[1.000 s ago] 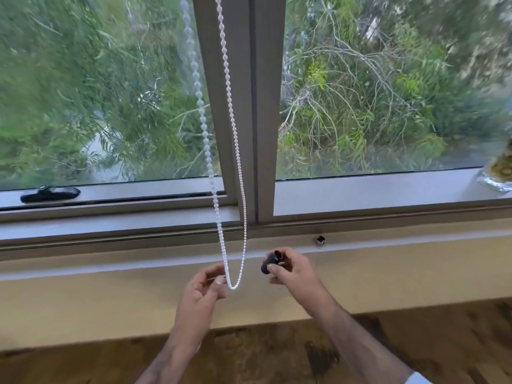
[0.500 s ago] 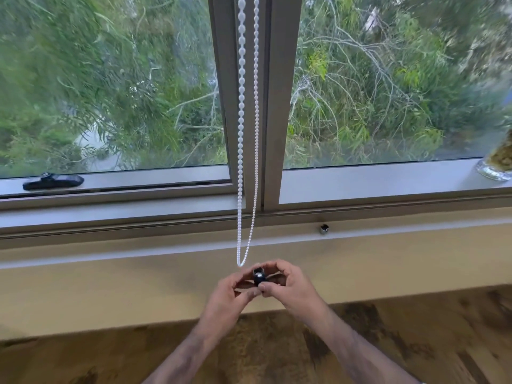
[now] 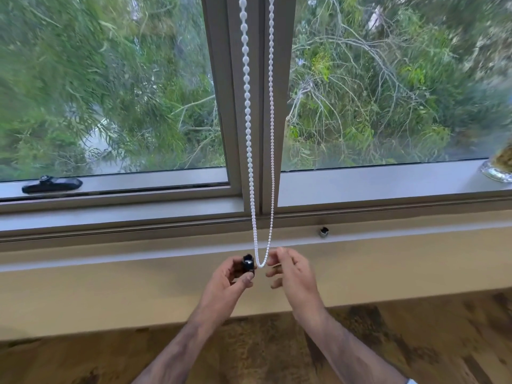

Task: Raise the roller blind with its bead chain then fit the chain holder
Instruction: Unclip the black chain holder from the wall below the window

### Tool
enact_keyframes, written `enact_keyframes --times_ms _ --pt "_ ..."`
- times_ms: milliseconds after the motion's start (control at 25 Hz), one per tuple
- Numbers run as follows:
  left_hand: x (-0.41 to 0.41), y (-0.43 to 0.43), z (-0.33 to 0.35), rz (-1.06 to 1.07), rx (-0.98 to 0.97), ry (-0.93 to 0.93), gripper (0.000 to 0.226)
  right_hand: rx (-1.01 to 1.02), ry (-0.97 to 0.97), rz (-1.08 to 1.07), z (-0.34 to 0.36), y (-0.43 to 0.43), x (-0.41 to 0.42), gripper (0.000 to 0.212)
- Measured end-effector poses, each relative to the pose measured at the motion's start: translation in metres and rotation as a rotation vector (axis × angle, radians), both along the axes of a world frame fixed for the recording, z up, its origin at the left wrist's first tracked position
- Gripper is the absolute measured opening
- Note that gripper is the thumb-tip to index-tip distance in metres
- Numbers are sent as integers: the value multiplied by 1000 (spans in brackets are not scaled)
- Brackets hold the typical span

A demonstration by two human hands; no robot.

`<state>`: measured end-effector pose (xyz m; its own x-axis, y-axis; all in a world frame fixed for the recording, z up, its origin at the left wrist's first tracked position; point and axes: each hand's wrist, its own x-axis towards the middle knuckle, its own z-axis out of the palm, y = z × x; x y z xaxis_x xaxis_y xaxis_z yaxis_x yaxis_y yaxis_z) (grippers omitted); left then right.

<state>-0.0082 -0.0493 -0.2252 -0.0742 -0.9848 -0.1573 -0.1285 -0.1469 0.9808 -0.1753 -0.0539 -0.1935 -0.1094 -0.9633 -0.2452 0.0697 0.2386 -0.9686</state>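
A white bead chain point(image 3: 250, 151) hangs as a loop in front of the window's middle post, its lowest point at about the level of my hands. My left hand point(image 3: 230, 284) grips a small black chain holder point(image 3: 248, 265) just left of the loop's bottom. My right hand point(image 3: 293, 273) is just right of the loop, fingers apart, fingertips close to the chain; I cannot tell whether they touch it. The roller blind itself is out of view above.
A small metal fitting point(image 3: 323, 232) sits on the sill ledge right of the chain. A black window latch point(image 3: 51, 185) lies on the left frame. A glass vase point(image 3: 498, 169) stands at the far right on the sill. Wooden floor lies below.
The black holder passed from my right hand to my left hand. My right hand let go and moved right of the chain loop. The chain stopped swinging and hangs straight.
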Motion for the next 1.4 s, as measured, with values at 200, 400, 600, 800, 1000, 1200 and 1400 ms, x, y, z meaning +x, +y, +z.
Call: enact_keyframes --times_ms 200,400,600,800,1000,1200,1400 --pt "-5 -11 13 -89 14 38 28 -21 -90 52 16 -11 -13 17" --pt "-9 -16 25 -180 1 35 25 -53 -42 72 24 -18 -14 10" --pt "-12 -16 25 -217 13 39 28 21 -87 84 20 -23 -16 26" --pt "-16 -14 26 -206 36 42 26 15 -76 42 19 -21 -18 11" --pt "-20 -14 25 -203 28 21 24 -54 -111 -32 18 -17 -15 14" --pt "-32 -12 26 -178 -21 16 26 -166 -5 -108 16 -7 -9 9" --pt "-40 -12 28 -134 -50 54 29 -254 123 -110 14 -2 -6 9"
